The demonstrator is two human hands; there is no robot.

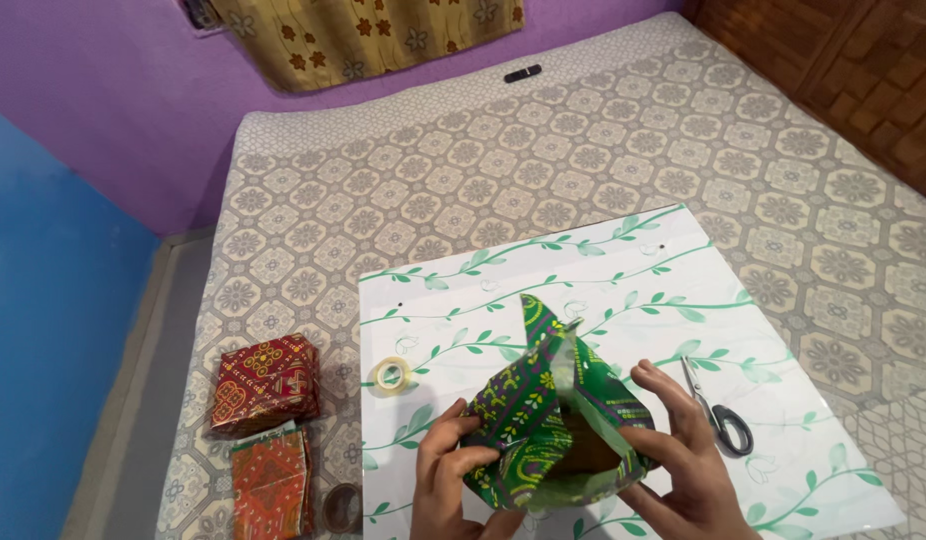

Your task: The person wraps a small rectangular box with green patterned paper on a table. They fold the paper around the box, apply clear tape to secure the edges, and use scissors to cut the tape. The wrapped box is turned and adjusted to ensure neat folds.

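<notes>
A box half wrapped in shiny green patterned paper (pixel 543 420) stands on a white board with green vine print (pixel 603 270), near its front edge. My left hand (pixel 448 480) presses the paper against the box's left side. My right hand (pixel 683 460) holds the paper on the right side, fingers spread along the fold. A pointed flap of paper sticks up at the back. The brown box shows inside the open paper.
A roll of clear tape (pixel 391 375) lies on the board's left edge, scissors (pixel 721 415) on its right. Two red wrapped boxes (pixel 265 385) and another tape roll (pixel 341 508) sit at left on the patterned bed (pixel 543 150). A black object (pixel 523 73) lies far back.
</notes>
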